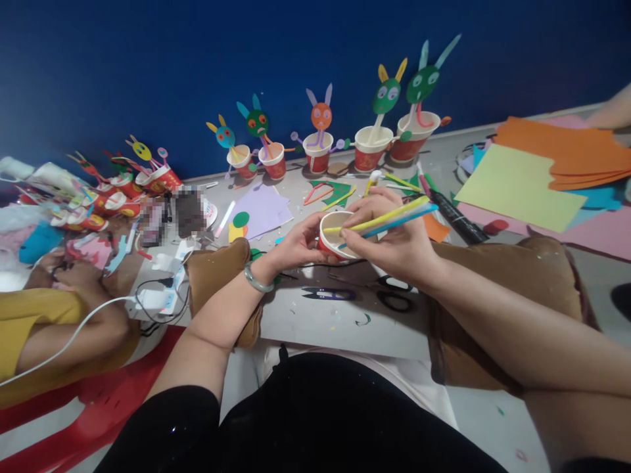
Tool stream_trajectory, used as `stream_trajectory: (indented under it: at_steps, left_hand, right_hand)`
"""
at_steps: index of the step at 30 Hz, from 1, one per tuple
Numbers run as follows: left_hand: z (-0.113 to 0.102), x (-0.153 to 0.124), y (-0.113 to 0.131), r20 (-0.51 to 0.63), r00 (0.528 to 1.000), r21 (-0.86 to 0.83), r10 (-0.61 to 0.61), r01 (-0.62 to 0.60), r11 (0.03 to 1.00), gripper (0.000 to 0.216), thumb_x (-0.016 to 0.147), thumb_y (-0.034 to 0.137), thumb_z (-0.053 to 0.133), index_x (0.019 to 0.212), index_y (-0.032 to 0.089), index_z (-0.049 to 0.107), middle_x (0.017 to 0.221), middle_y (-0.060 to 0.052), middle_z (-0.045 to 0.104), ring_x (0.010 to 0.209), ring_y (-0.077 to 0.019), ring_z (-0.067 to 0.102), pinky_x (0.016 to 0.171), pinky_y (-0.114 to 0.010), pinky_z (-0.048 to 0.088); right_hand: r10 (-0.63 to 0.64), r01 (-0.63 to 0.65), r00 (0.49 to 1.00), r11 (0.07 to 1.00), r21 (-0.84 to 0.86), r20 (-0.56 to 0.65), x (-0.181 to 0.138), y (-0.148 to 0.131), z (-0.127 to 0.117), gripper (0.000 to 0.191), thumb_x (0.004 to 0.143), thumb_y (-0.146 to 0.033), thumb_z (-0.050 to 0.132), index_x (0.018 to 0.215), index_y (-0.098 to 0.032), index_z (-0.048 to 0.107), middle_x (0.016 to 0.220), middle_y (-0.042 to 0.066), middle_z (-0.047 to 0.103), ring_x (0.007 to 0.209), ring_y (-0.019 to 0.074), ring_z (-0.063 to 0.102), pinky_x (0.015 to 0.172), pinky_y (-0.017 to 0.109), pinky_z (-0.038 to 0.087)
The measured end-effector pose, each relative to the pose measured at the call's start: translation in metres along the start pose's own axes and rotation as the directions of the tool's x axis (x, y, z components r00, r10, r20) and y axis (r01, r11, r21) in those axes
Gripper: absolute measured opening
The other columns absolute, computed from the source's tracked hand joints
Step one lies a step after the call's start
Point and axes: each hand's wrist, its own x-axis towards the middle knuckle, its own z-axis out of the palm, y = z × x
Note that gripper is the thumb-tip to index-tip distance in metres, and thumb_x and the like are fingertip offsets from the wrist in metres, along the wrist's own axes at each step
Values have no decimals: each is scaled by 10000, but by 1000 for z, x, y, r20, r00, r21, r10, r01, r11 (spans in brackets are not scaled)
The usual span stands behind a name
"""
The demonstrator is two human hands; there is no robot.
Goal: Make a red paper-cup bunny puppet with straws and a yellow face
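In the head view, the left hand (pixel 302 242) grasps a small white-and-red paper cup (pixel 336 221), thumb and fingers curled around its side; we judge this grip is meant to steady the light cup with its mouth facing up towards us. The right hand (pixel 394 243) grasps, between thumb and fingertips, a slim bundle of yellow sticks (pixel 410 206) and a blue stick (pixel 424 209), their near ends over the mouth of the cup. Pinching them low, close to the rim, probably gives finer control of those ends; we cannot tell whether they touch the inside.

Below both hands, small purple-handled snips (pixel 320 293) lie flat on the grey tabletop (pixel 345 336), likely put there for easy reach. Beyond the right hand is a thick black marker pen (pixel 458 218), and further right are loose pale yellow paper (pixel 517 190) and orange paper (pixel 542 144), apparently set aside from the work. Beyond the left hand we see lilac paper sheets (pixel 266 209).

Farther beyond both hands, five cups with rabbit-eared paper faces (pixel 322 116) stand near the blue wall (pixel 305 39), perhaps placed there to be out of the way. Well left of the left hand is another person's yellow sleeve (pixel 39 328).
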Motion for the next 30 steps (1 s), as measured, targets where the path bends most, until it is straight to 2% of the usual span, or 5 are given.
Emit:
stream_trajectory:
  at_steps: [8,18,22,26,30]
  left_hand:
    - [6,0,17,-69,994,-34,-85,83,996,1020,625,564,1116,1468,213,663,1467,-146,738,1413,-380,703,1231,-544,563]
    - [30,-5,50,-175,965,-187,-194,161,969,966,638,629,1098,1405,209,687,1386,-100,740,1584,-396,584,1313,-563,523]
    - [28,-6,46,-182,969,-156,-169,141,978,988,672,653,1076,1448,196,672,1442,-124,722,1588,-398,577,1319,-564,515]
    - [17,0,31,-116,980,-99,-161,149,984,1133,549,662,1119,1477,198,663,1441,-161,715,1508,-442,620,1235,-606,570]
    - [9,2,22,-65,989,-30,-135,134,991,1120,622,706,1074,1539,239,630,1497,-158,693,1451,-428,649,1183,-619,596]
  right_hand:
    - [-2,3,1000,999,44,-22,-2,2,0,242,870,-289,862,828,-321,625,799,-16,756,946,325,819,1288,711,492]
    - [-5,5,999,1000,-8,-46,-2,0,1,192,904,-318,809,820,-315,636,843,15,802,983,339,835,1288,772,497]
    - [-22,23,998,1000,18,-56,-3,1,2,184,918,-319,813,833,-314,650,855,10,807,991,339,842,1293,779,497]
    - [45,-44,998,998,35,-36,-4,1,1,214,910,-325,874,824,-319,679,862,28,804,1037,376,841,1308,817,450]
    - [94,-93,995,995,39,-25,-5,2,2,241,883,-355,928,835,-332,694,857,35,807,1077,407,833,1301,830,439]
